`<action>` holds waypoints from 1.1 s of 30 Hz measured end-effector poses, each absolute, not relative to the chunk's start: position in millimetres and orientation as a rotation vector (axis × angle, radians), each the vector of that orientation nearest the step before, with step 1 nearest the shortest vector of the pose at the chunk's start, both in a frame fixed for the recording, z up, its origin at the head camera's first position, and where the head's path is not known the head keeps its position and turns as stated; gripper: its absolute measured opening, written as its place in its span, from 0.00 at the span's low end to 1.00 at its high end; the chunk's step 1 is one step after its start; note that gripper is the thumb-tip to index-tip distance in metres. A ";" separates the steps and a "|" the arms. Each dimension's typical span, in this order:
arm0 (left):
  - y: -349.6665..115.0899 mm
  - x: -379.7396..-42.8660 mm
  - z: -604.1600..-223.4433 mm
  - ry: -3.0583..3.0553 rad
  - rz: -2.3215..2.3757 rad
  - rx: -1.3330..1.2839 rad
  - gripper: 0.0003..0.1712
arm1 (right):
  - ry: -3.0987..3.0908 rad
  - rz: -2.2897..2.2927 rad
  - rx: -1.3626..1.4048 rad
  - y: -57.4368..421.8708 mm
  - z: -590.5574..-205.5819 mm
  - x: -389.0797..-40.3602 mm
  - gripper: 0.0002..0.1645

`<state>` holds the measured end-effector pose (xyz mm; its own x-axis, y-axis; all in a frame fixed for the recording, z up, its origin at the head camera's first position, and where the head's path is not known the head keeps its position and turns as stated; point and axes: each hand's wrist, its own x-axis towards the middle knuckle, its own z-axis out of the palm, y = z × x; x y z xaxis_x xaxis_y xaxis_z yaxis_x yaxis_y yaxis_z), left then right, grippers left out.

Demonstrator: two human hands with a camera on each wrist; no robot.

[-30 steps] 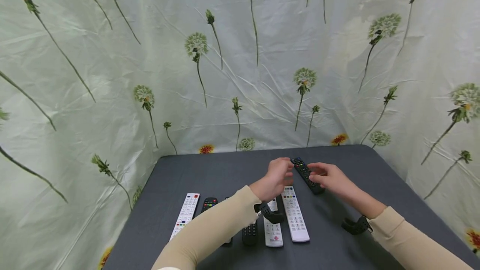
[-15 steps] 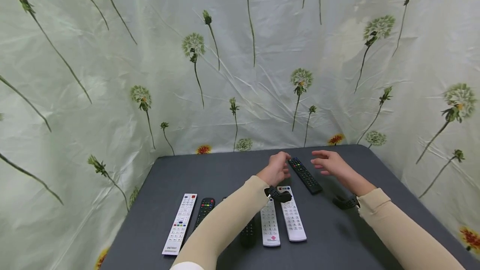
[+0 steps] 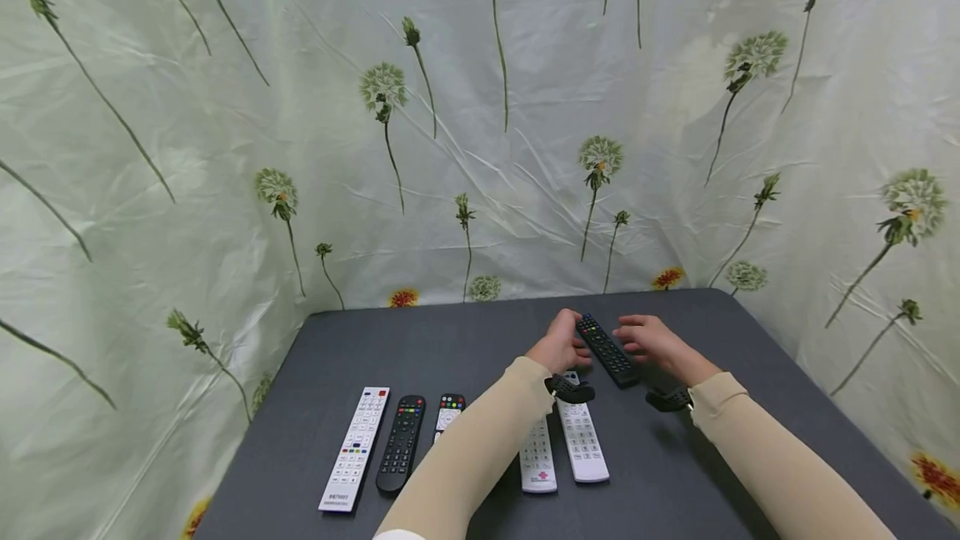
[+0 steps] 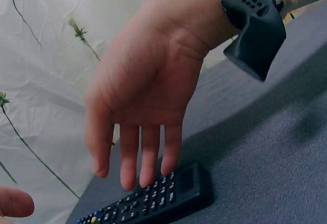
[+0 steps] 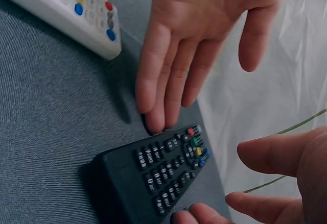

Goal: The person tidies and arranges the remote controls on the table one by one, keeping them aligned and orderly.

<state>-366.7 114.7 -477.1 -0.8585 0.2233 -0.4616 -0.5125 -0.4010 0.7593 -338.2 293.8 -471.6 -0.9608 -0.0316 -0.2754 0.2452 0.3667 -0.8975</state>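
Observation:
A black remote control (image 3: pixel 607 352) lies slanted on the dark table between both hands. On its left side is my left hand (image 3: pixel 562 342), fingers fairly straight; in the right wrist view the fingertips of this left hand (image 5: pixel 199 35) reach the remote's edge, though contact is hard to tell. My right hand (image 3: pixel 660 344) hovers by the other long side, fingers extended. The left wrist view has the right hand (image 4: pixel 148 76) palm toward the camera, fingertips in front of the black remote (image 4: pixel 158 201). Neither hand grips anything.
Nearer lie two white remotes (image 3: pixel 537 457) (image 3: pixel 583 440), one partly behind the left wrist. Farther left are a white remote (image 3: pixel 354 452), a black remote (image 3: pixel 401 444) and a black-and-white remote (image 3: pixel 448 411) partly covered by the left sleeve. A floral curtain (image 3: pixel 450 148) hangs behind the table (image 3: pixel 435 340).
My right hand first drew away from the black remote, then came back left and down toward it. The left forearm shifted right, uncovering more of the left-hand remotes. The black remote lies about the same.

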 end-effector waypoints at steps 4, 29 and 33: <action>117.5 -368.2 -479.4 1.350 2.272 -0.394 0.35 | 2.378 -1.619 0.208 292.7 -477.5 -342.2 0.39; 128.2 -350.9 -478.5 1.675 2.209 -0.386 0.14 | 2.557 -1.497 0.176 283.6 -491.4 -345.1 0.33; 124.2 -349.5 -476.7 1.695 2.211 -0.368 0.14 | 2.589 -1.485 0.163 281.1 -487.7 -342.3 0.33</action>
<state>-349.5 124.2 -476.7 -0.9122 0.1024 -0.3966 -0.4096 -0.2381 0.8806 -342.3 281.1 -487.7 -0.9826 0.0184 -0.1851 0.1690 0.5035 -0.8473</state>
